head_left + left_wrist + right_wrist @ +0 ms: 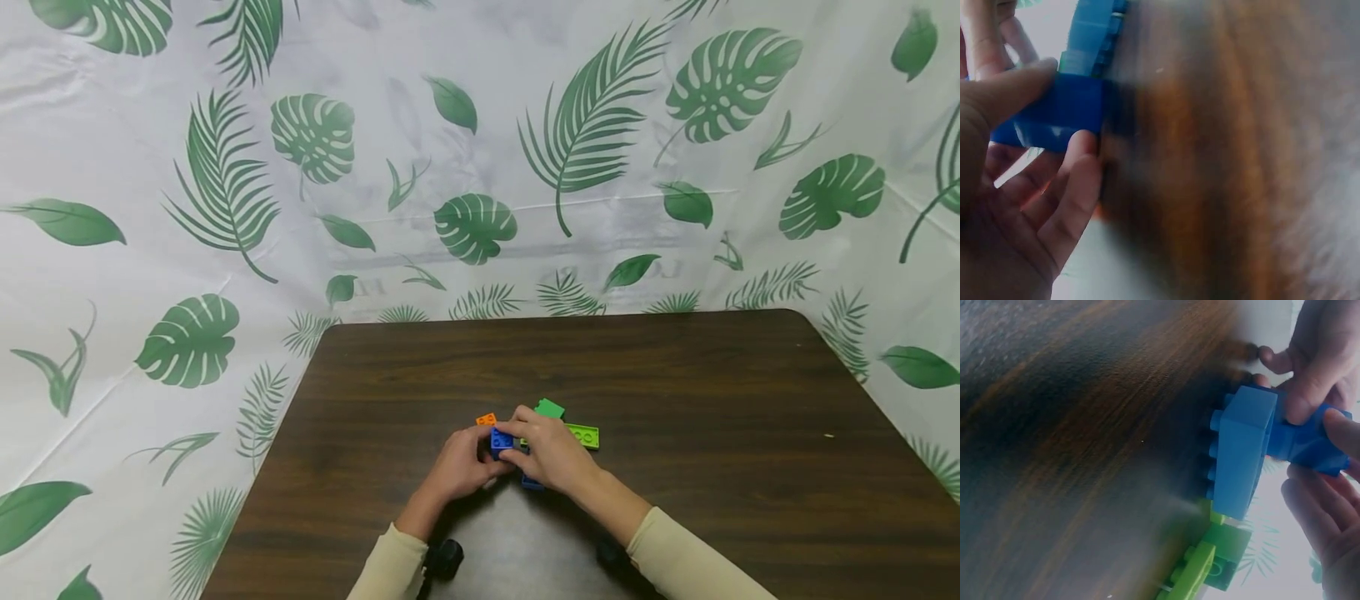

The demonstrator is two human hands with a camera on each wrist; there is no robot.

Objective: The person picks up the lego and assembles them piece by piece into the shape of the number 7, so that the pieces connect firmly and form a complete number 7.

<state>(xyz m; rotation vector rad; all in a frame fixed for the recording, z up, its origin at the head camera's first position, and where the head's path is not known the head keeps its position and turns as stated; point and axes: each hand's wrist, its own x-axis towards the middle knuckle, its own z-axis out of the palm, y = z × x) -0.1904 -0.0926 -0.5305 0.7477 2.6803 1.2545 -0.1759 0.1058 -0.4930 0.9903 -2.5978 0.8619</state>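
A: Start at the hands.

B: Left hand (459,463), one: thumb and fingers pinching a blue brick (502,443). Right hand (553,452), one: thumb and fingertips gripping the same brick from the opposite side.

A: Position of that brick?

B: Between the two hands; left hand at its eight o'clock, right hand at its three. Whether it is one piece or two joined, I cannot tell.

A: Neighbouring pieces, read from that brick, twelve being away from the person?

B: Second blue brick (532,482), at five o'clock, low beneath the right hand, partly covered; studs facing the table. Orange brick (486,419), at eleven, just beside the left fingers. Green brick (551,408), at two, past the right hand. Lime brick (584,437), at three, partly hidden by that hand. Whether green and lime touch, I cannot tell.

A: Further out?

B: Cream sleeves (690,554), two, at seven and five. Table (390,375), dark brown wood grain. Backdrop (375,50), white, green leaf print, at twelve.
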